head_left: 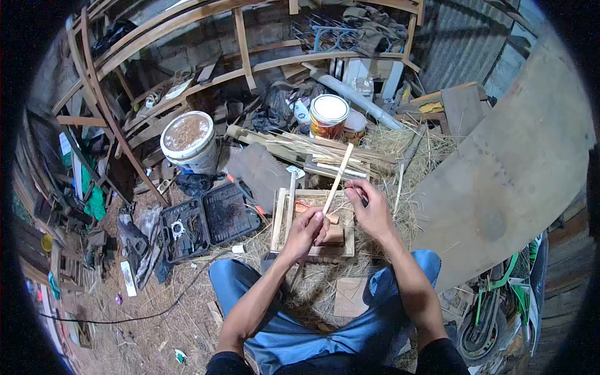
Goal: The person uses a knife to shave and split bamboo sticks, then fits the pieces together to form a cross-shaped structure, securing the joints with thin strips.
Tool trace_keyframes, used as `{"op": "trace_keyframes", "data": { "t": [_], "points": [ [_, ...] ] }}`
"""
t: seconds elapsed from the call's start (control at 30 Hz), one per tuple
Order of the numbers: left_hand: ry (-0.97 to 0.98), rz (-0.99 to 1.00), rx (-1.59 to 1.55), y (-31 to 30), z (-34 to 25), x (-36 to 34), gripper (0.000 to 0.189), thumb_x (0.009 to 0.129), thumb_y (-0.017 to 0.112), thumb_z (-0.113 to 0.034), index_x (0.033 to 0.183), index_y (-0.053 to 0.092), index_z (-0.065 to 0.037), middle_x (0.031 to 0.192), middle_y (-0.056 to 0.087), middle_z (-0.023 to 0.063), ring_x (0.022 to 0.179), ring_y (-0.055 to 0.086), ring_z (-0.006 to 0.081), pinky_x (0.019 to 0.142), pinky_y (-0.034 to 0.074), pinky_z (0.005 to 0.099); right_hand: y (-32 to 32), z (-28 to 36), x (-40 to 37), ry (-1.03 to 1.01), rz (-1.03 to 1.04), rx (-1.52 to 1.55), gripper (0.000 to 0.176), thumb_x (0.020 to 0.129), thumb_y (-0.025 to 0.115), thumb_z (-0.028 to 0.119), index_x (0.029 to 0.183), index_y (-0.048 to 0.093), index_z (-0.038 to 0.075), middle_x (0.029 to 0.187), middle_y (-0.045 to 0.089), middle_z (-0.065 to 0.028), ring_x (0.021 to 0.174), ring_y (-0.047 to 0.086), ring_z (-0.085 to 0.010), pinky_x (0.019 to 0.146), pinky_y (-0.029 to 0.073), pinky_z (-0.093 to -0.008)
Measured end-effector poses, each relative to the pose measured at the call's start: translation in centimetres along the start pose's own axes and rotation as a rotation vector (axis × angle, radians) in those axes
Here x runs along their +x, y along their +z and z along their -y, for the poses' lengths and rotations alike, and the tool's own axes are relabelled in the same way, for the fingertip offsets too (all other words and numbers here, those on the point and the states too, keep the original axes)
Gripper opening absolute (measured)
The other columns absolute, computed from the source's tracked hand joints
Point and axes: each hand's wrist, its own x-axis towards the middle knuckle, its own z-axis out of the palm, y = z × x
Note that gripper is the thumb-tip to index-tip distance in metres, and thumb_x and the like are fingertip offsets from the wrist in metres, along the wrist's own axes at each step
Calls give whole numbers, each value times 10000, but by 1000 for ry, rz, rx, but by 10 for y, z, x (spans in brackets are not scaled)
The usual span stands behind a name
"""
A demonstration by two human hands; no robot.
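Obs., person seated on the straw-strewn floor (187,325), legs in blue jeans.

Writing: the tin with the white lid (329,116) carries an orange-brown label. The print is too small to read. No other lettering can be made out from here.

Counts:
- Hands at work: 2.
- Wood strip (340,172) in hand: 1, pale and thin. It is tilted, with the upper end leaning right and away from the person.
- Wooden frame (279,220): 1, lying flat on the straw just in front of the knees, directly under the hands.
- Tins: 2. The second tin (355,125) touches the lidded one on its right.
- White bucket (190,142): 1, open top, brown contents, well left of the tins.
- Black tool case (203,222): 1, lying open in two halves, just left of the frame.
- Loose strips (312,153): a heap between the tins and the frame. They overlap too much to count.
- Broad plank (519,169): 1, leaning along the right.

Hands:
- Left hand (306,230): fingers clenched around the lower end of the strip, above the frame.
- Right hand (374,209): fingers curled, tips drawn together just right of the strip at mid-length. Whether they pinch the strip itself or a sliver off it, I cannot tell.
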Motion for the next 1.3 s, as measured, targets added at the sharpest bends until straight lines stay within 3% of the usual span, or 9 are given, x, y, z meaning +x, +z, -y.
{"op": "trace_keyframes", "data": {
  "t": [0.23,0.5,0.67,0.83,0.97,1.0,1.13,1.23,1.3],
  "points": [
    [128,50,275,2,10,7,276,959,466,-219,1077,535,21,881,614,88,787,600,153,738,489,282,-6,3,5,76,-51,165,261,843,634,200,968,581,-24,862,629,-112,823,596,-165,757,464,-298],
    [295,-51,399,14,-8,15,296,901,564,-121,1170,524,-3,1121,549,55,1025,513,124,914,402,271,4,19,5,-91,-85,319,184,833,639,135,906,592,-27,851,619,-88,801,579,-135,724,459,-279],
    [573,-126,480,30,-73,19,276,881,572,-96,1141,546,-6,1072,559,94,960,571,154,854,463,287,6,17,12,-240,-36,204,186,779,662,79,942,613,4,892,638,-126,809,631,-210,703,490,-308],
    [528,-145,586,28,-87,16,221,872,586,-83,1069,577,16,955,600,87,855,610,153,769,501,271,6,28,6,-194,20,266,234,773,668,85,977,603,-9,898,634,-127,820,629,-184,690,490,-306],
    [633,-198,640,23,-86,14,168,861,602,-62,1009,596,17,944,616,82,849,611,144,742,509,267,-1,38,-6,-378,-59,207,176,873,546,101,1000,591,-12,838,631,-112,727,619,-170,635,487,-307],
    [640,-179,666,21,-87,13,161,864,599,-52,1011,591,15,997,612,79,888,599,137,763,504,265,-10,51,-13,-76,114,340,211,923,469,139,1040,568,-7,786,621,-103,650,607,-158,574,475,-305],
    [712,-216,675,29,-89,12,158,839,624,-55,982,609,11,899,631,94,799,626,143,701,516,271,-14,63,-14,20,58,289,281,969,399,179,1167,494,3,741,542,-26,535,451,-59,489,398,-211],
    [697,-233,667,35,-91,7,170,834,625,-41,996,609,6,898,632,93,793,625,145,697,513,271,-16,76,-13,-3,105,398,304,961,407,159,1227,444,17,751,552,-51,573,490,-74,513,426,-242],
    [717,-241,694,39,-96,2,180,829,626,-27,1004,606,7,896,629,97,793,622,144,696,508,267,-31,98,-18,215,266,432,360,947,431,148,1281,390,22,793,576,-87,649,540,-104,602,465,-278]
  ]
}}
